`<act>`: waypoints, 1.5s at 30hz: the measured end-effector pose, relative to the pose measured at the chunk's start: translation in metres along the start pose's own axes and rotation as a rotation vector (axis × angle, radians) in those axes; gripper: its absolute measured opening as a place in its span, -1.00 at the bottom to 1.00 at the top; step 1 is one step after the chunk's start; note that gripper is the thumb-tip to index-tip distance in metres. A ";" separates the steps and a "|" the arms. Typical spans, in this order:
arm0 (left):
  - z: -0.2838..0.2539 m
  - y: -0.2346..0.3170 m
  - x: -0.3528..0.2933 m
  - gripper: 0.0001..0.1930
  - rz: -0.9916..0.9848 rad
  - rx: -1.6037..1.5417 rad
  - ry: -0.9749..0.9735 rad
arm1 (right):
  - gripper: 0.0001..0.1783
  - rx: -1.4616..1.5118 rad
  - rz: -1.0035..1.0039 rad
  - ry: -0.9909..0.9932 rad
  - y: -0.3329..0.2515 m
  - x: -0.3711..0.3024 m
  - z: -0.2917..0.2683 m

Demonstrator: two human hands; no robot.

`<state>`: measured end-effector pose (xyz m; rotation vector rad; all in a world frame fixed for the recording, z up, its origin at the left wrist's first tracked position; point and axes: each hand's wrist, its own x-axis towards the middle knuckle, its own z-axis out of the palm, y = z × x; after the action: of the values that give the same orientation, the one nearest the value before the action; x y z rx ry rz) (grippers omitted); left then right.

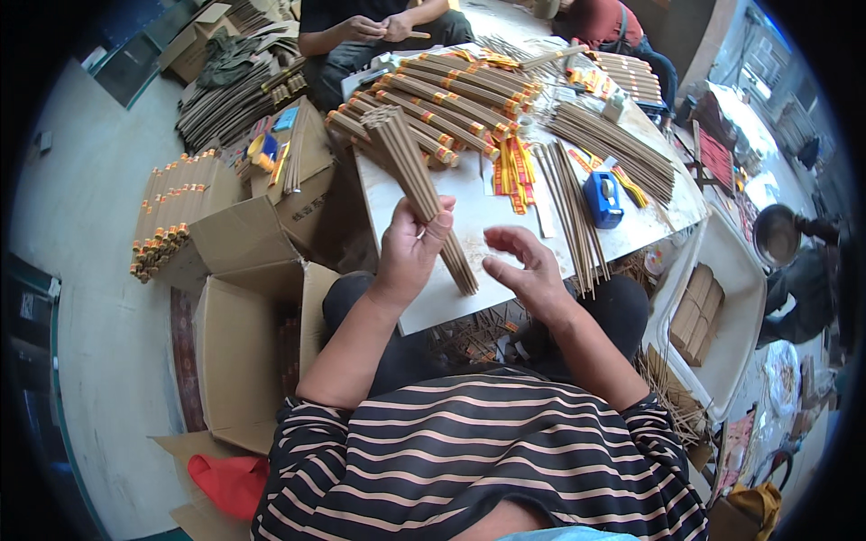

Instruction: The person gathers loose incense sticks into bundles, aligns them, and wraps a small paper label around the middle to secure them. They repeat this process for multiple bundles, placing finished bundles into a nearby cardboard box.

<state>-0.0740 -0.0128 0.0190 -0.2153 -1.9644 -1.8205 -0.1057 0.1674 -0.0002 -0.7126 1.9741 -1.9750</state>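
A bundle of brown incense sticks (408, 167) slants over the near part of the white table (383, 216), gripped partway down by my left hand (410, 252). Its thick end points up and away, its thin end down toward me. To the right of the bundle's lower end, my right hand (525, 270) is held with fingers apart and nothing in it. Loose incense sticks (573, 216) lie just beyond that hand, beside a blue tape dispenser (603, 198). Red and yellow paper bands (514, 171) are spread on the tabletop ahead of my hands.
Banded incense bundles (442, 99) are piled across the table's far side. An open cardboard box (248, 334) stands at my left, a white bin (713, 316) with brown bundles at my right. Across the table sits a person (361, 32); another in red (609, 27) bends at the far right.
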 end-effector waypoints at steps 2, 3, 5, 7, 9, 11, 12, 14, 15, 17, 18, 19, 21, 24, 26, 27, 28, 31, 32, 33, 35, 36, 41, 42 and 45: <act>0.002 0.010 -0.002 -0.67 0.005 0.064 -0.003 | -0.33 -0.254 -0.121 -0.067 -0.016 0.013 0.008; 0.006 0.018 -0.002 -0.66 0.006 0.038 -0.005 | -0.26 -0.284 -0.159 -0.109 -0.020 0.020 0.016; 0.014 0.027 -0.002 -0.65 0.061 -0.021 -0.023 | -0.41 -0.070 -0.156 -0.163 -0.024 0.027 0.028; 0.011 0.032 0.002 -0.64 0.044 -0.087 -0.047 | -0.54 0.022 -0.029 -0.265 -0.022 0.027 0.030; 0.003 0.051 0.012 -0.70 -0.002 -0.351 -0.041 | -0.64 -0.082 0.050 -0.383 -0.024 0.015 0.022; -0.008 0.067 0.023 -0.80 -0.084 -0.699 -0.033 | -0.69 0.051 0.222 -0.533 -0.035 0.002 0.018; -0.016 0.067 0.029 -0.81 -0.084 -0.783 -0.133 | -0.67 0.074 0.295 -0.587 -0.038 -0.002 0.018; -0.012 0.067 0.034 -0.80 -0.091 -0.851 -0.147 | -0.61 -0.012 0.193 -0.533 -0.041 -0.002 0.021; -0.003 0.068 0.029 -0.76 -0.133 -0.836 -0.088 | -0.58 0.079 0.124 -0.508 -0.037 0.003 0.026; 0.012 0.070 0.023 -0.77 -0.160 -0.784 -0.055 | -0.64 0.131 0.307 -0.454 -0.053 0.006 0.030; 0.016 0.072 0.020 -0.77 -0.186 -0.748 -0.012 | -0.65 0.036 0.340 -0.440 -0.055 0.007 0.032; 0.017 0.071 0.022 -0.79 -0.197 -0.701 0.075 | -0.67 -0.051 0.237 -0.280 -0.047 0.004 0.039; 0.024 0.071 0.025 -0.82 -0.227 -0.642 0.235 | -0.70 -0.377 -0.082 -0.022 -0.027 0.006 0.046; 0.023 0.070 0.024 -0.81 -0.210 -0.687 0.164 | -0.69 -0.256 -0.051 -0.056 -0.030 0.000 0.046; 0.016 0.078 0.022 -0.77 -0.201 -0.766 -0.049 | -0.67 0.017 0.173 -0.289 -0.056 -0.008 0.042; 0.015 0.080 0.023 -0.77 -0.183 -0.757 -0.060 | -0.69 -0.024 0.129 -0.277 -0.054 -0.006 0.042; 0.017 0.083 0.024 -0.78 -0.169 -0.749 -0.075 | -0.70 -0.066 0.086 -0.259 -0.051 -0.005 0.042; 0.030 0.093 0.029 -0.78 -0.021 -0.539 0.045 | -0.70 -0.265 -0.153 -0.042 -0.043 0.009 0.046; 0.032 0.100 0.029 -0.78 0.033 -0.461 0.040 | -0.70 -0.227 -0.196 -0.048 -0.046 0.011 0.046; 0.033 0.108 0.029 -0.79 0.088 -0.382 0.035 | -0.68 -0.190 -0.238 -0.056 -0.049 0.014 0.046; 0.030 0.109 0.029 -0.77 0.226 -0.164 0.030 | -0.63 -0.209 -0.413 -0.089 -0.046 0.023 0.044; 0.031 0.105 0.031 -0.74 0.212 -0.167 0.013 | -0.63 -0.208 -0.378 -0.082 -0.039 0.028 0.043; 0.033 0.088 0.048 -0.59 0.135 -0.166 0.014 | -0.62 -0.138 -0.297 -0.113 -0.023 0.051 0.040; 0.033 0.090 0.048 -0.58 0.166 -0.125 0.008 | -0.64 -0.177 -0.300 -0.146 -0.027 0.051 0.039; 0.025 0.092 0.049 -0.54 0.140 -0.139 0.014 | -0.68 -0.189 -0.251 -0.175 -0.028 0.055 0.040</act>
<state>-0.0852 0.0129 0.1228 -0.3732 -1.7671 -1.8626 -0.1271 0.1063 0.0339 -1.1888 2.0661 -1.7948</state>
